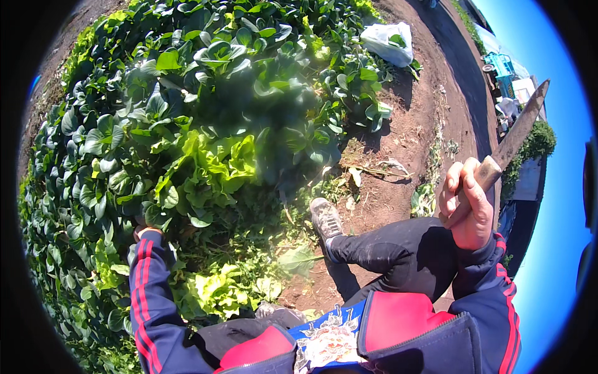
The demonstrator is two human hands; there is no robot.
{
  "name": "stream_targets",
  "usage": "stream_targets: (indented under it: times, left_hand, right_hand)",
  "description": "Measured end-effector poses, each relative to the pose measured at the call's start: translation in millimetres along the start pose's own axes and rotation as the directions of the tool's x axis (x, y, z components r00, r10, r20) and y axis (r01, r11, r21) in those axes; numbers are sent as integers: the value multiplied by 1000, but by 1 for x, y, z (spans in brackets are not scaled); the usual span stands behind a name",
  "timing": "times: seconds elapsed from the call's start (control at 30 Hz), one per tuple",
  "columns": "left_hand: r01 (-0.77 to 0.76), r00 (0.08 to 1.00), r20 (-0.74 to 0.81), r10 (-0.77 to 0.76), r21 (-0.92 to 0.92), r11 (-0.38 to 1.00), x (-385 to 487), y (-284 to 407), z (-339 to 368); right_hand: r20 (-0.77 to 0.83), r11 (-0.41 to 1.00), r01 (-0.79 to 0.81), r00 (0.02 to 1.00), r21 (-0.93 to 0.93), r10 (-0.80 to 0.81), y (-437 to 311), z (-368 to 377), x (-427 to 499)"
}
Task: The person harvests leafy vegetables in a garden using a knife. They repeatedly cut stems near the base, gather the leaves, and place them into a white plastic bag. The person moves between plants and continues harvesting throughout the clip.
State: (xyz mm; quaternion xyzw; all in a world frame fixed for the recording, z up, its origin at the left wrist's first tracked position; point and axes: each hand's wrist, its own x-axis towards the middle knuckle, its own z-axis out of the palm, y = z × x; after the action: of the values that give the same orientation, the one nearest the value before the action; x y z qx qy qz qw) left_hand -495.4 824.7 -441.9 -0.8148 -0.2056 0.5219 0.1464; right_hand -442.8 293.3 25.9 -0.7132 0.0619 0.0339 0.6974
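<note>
Raised at the right, my right hand is closed around the wooden handle of a knife whose long, stained blade points up and away. My left hand reaches down at the left among dark green leafy plants; leaves hide its fingers, so what it touches cannot be seen. Light green lettuce grows just beyond it, to the right. Another pale lettuce lies or stands low, beside my left forearm.
A white plastic bag with leaves in it stands at the bed's far right edge. Bare soil with cut leaves runs along the bed. My shoe rests beside the plants. A turquoise vehicle stands far off at the right.
</note>
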Motion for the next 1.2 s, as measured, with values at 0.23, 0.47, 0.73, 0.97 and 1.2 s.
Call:
stream_targets:
  times: [0.23, 0.47, 0.73, 0.97, 1.2]
  left_hand:
    - [31, 981, -187, -44, -71, 997, 33, -8, 36]
    - [-33, 946, -323, -16, -146, 989, -18, -69, -23]
    - [-314, 906, -405, -120, -836, 450, -206, -78, 35]
    - [-551, 718, -695, 38, -600, -580, -264, 10, 13]
    - [-833, 314, -881, 356, -435, -343, -280, 21, -45]
  right_hand:
    - [88, 972, -223, 969, -78, 229, 0, 0, 0]
    - [341, 846, -440, 779, -301, 526, 16, 9, 13]
    - [610, 722, -355, 385, -594, 692, 110, 116, 45]
    - [791, 843, -162, 291, -513, 538, 221, 249, 11]
    - [730, 873, -52, 525, -485, 437, 186, 206, 58]
